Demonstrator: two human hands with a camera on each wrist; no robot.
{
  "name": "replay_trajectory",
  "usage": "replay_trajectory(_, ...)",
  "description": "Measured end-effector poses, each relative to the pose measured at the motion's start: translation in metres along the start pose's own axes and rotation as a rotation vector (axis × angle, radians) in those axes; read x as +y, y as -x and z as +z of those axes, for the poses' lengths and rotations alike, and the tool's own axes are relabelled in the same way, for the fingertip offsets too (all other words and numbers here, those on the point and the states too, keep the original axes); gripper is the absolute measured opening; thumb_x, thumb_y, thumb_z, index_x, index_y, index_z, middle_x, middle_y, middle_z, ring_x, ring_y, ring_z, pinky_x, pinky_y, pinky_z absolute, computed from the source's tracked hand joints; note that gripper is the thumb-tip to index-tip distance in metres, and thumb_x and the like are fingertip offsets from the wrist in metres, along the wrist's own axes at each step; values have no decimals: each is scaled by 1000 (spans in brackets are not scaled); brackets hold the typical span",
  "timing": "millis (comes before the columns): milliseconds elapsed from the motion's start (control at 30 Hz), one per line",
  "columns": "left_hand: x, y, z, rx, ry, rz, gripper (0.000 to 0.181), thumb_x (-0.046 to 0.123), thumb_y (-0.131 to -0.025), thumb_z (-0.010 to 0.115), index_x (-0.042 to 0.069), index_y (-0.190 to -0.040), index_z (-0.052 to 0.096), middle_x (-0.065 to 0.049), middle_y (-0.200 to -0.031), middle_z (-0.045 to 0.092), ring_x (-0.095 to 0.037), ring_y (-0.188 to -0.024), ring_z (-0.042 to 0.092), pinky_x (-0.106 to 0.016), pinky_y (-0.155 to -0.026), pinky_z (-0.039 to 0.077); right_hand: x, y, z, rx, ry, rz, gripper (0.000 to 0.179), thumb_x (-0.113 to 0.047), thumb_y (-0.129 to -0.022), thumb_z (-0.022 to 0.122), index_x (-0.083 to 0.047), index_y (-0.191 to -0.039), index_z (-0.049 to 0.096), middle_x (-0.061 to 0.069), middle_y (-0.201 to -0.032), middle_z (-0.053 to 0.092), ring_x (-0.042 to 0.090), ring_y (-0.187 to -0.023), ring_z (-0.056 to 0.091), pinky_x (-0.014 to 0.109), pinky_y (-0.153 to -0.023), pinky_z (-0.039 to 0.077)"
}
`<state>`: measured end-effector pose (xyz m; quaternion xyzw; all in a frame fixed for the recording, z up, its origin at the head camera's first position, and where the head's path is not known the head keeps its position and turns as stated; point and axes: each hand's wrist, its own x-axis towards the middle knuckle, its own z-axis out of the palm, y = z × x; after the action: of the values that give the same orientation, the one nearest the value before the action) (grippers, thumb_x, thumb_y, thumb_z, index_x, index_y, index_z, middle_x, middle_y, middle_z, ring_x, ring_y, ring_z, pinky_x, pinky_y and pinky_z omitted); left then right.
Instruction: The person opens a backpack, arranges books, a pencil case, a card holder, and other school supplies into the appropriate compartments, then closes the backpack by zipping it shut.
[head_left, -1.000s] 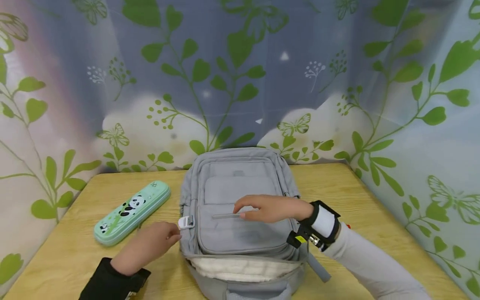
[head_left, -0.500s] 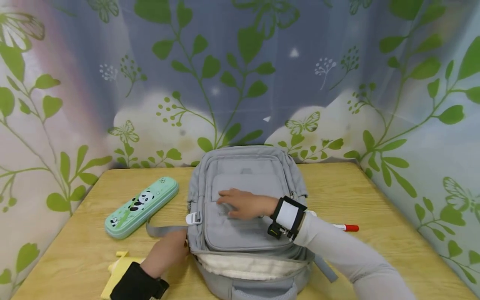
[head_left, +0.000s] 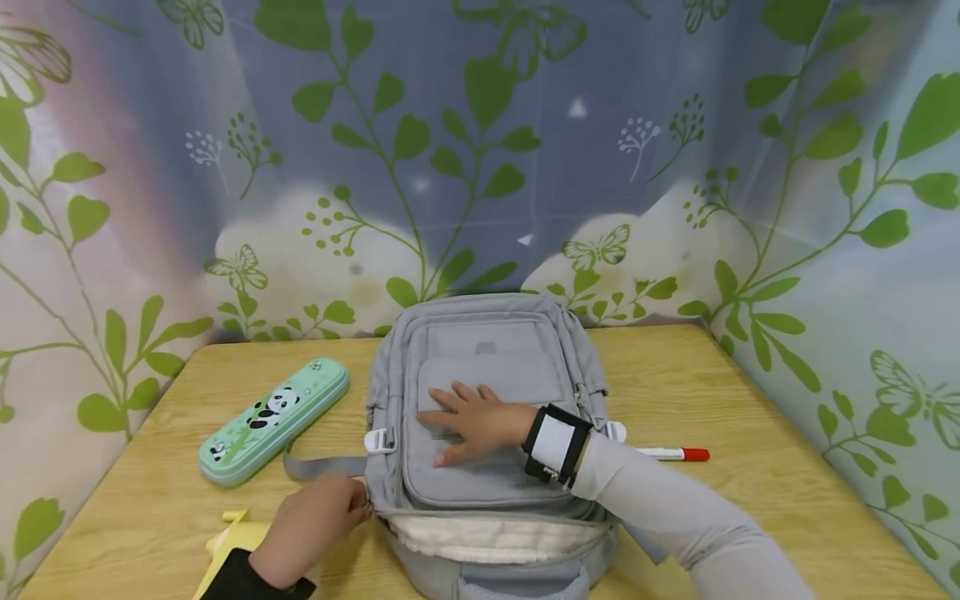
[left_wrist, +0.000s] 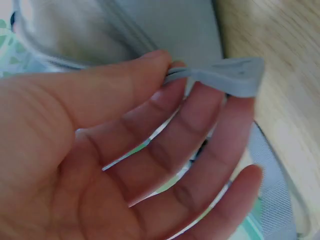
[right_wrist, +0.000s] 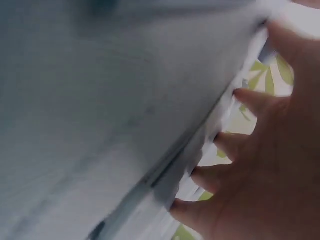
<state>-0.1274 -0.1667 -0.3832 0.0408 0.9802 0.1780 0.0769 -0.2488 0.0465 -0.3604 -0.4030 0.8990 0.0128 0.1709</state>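
Backpack [head_left: 487,408] lies flat at worktop [head_left: 750,375] centre, top opening toward the person, pale lining showing.

Change vs. 1 s ago: right hand [head_left: 472,421] was hovering w/ a slim stick over the front pocket; now it's pressed flat on the pocket, fingers spread & straight, holding nothing. Left hand [head_left: 315,521] has shifted to the backpack's near-left corner; thumb & fingers pinch a grey tab [left_wrist: 225,80], prob. the zip pull. Judgement: bag braced, closing stage likely.

Room: pencil case [head_left: 273,421] left of backpack, well apart; yellow item [head_left: 228,542] near-left, by the left wrist; marker [head_left: 671,454] just right of backpack. Right edge open.
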Motion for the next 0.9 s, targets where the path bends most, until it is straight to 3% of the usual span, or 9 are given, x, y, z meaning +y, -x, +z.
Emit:
replay_trajectory(133, 6, 11, -3, -63, -38, 33, 24, 17, -85, 66, 17, -63, 57, 4, -57, 45, -11, -53, 40, -27, -50, 31, -6, -1, 7, -30, 42, 32, 79, -67, -82, 49, -41, -148, 15, 0, -159, -5, 32, -146, -5, 57, -114, 6)
replay_trajectory(300, 21, 21, -5, -147, -41, 77, 19, 16, -85, 65, 15, -67, 62, 4, -60, 53, -13, -55, 45, -32, -53, 38, -10, -1, 10, -14, 68, 56, 79, -67, -82, 50, -42, -148, 15, 1, -159, -5, 32, -145, -4, 58, -114, 6)
replay_trajectory(500, 42, 26, -2, -199, -47, 141, 16, 20, -84, 67, 15, -69, 67, 6, -59, 55, -11, -53, 48, -33, -52, 40, -10, 1, 13, 12, 89, 65, 80, -67, -81, 51, -41, -148, 17, 2, -159, -3, 33, -146, -2, 59, -113, 9)
replay_trajectory(900, 56, 23, 1, -255, 110, 293, 22, 21, -87, 64, 15, -65, 64, 8, -53, 45, -6, -49, 39, -26, -49, 34, -13, -2, 18, 37, 161, 97, 81, -70, -77, 51, -45, -146, 16, 0, -159, -2, 30, -146, 1, 57, -113, 13)
